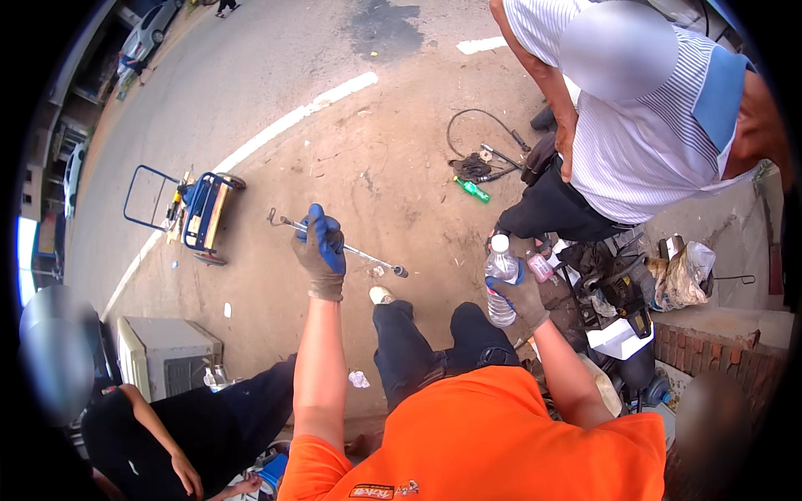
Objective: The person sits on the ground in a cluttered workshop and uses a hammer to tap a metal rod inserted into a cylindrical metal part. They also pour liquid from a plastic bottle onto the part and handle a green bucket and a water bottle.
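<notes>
1. We had our left hand [320, 250] clamped on a metal wrench [372, 258], above the ground [267, 292].
2. Our right hand [521, 298] gripped a clear bottle [500, 269], white cap [499, 242] on.
3. Green bottle [472, 189] lay ahead of us.

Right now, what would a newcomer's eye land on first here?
Probably the bright orange shirt filling the bottom middle. Above it, the gloved left hand grips a long metal tool, while the gloved right hand holds a clear bottle. Farther out, a green bottle lies above centre, and a blue-framed cart stands at left.
</notes>
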Demonstrator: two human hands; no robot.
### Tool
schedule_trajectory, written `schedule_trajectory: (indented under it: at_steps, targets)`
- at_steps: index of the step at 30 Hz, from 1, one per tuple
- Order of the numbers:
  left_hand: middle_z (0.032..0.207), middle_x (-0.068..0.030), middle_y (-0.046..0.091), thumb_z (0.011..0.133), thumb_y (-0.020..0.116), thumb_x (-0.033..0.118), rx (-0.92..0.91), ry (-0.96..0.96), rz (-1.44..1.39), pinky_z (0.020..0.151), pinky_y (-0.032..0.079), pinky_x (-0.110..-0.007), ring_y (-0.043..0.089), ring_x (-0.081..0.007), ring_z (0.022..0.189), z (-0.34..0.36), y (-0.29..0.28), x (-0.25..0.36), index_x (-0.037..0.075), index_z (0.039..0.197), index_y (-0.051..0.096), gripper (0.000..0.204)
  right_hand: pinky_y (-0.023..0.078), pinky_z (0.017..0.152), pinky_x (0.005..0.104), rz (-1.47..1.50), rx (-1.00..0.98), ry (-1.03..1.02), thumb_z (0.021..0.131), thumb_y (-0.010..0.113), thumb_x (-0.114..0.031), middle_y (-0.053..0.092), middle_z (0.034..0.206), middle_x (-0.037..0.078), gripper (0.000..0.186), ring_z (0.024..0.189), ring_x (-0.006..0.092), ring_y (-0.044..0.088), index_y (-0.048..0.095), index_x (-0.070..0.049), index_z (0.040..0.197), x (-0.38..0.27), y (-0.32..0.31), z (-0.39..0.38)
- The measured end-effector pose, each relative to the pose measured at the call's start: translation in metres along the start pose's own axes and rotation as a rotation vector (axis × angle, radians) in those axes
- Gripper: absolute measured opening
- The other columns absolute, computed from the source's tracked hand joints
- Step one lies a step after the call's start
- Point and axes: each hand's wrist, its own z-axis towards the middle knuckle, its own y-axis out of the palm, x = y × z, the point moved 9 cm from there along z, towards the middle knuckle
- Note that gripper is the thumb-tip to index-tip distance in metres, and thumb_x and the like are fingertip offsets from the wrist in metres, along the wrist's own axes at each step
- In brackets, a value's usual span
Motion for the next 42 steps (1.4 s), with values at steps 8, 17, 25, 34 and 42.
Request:
schedule_trajectory:
  at_steps: [8, 17, 25, 34, 42]
  targets:
    - [0.057, 0.0001, 0.041, 0.100, 0.060, 0.023, -0.434, -0.259, 0.105, 0.041, 0.024, -0.027, 0.032, -0.0086, 0.044, 0.234, 0.062, -0.133, 0.009, 0.074, 0.049, 0.032, 0.053, 0.088, 0.0328, 0.279, 0.460, 0.009, 0.078, 0.079, -0.010, 0.067, 0.109, 0.008, 0.054, 0.096, 0.0176, 0.066, 0.054, 0.000, 0.125, -0.014, 0.075, 0.134]
    - [0.059, 0.0004, 0.035, 0.105, 0.048, 0.023, -1.062, -0.242, 0.309, 0.044, 0.028, -0.025, 0.034, -0.0088, 0.048, 0.401, 0.158, -0.256, 0.004, 0.080, 0.047, 0.031, 0.053, 0.083, 0.0327, 0.463, 0.893, 0.076, 0.074, 0.083, -0.019, 0.068, 0.105, 0.009, 0.054, 0.092, 0.0165, 0.065, 0.058, 0.001, 0.117, 0.056, 0.176, 0.259]
    - [0.061, -0.0050, 0.045, 0.100, 0.047, 0.013, -1.472, 0.396, 0.645, 0.047, 0.035, -0.030, 0.042, -0.0159, 0.051, 0.499, 0.205, -0.329, 0.002, 0.082, 0.048, 0.021, 0.053, 0.082, 0.0324, 0.634, 1.117, 0.097, 0.073, 0.084, -0.018, 0.068, 0.104, 0.009, 0.055, 0.091, 0.0157, 0.065, 0.057, 0.001, 0.118, 0.066, 0.258, 0.393]
    - [0.065, -0.0035, 0.049, 0.101, 0.051, 0.016, -1.765, 0.165, 0.358, 0.045, 0.036, -0.028, 0.046, -0.0128, 0.052, 0.588, 0.242, -0.425, 0.001, 0.089, 0.054, 0.020, 0.053, 0.084, 0.0318, 0.728, 1.452, 0.055, 0.076, 0.082, -0.016, 0.068, 0.104, 0.007, 0.051, 0.092, 0.0153, 0.065, 0.059, 0.000, 0.118, 0.069, 0.337, 0.503]
    - [0.079, -0.0085, 0.064, 0.105, 0.051, 0.034, -1.863, -0.570, 0.408, 0.070, 0.050, -0.030, 0.063, -0.0172, 0.070, 0.596, 0.164, -0.577, -0.001, 0.089, 0.063, 0.040, 0.052, 0.084, 0.0305, 0.810, 1.561, -0.166, 0.079, 0.079, -0.016, 0.067, 0.106, 0.006, 0.047, 0.094, 0.0136, 0.064, 0.058, -0.001, 0.118, 0.141, 0.373, 0.609]
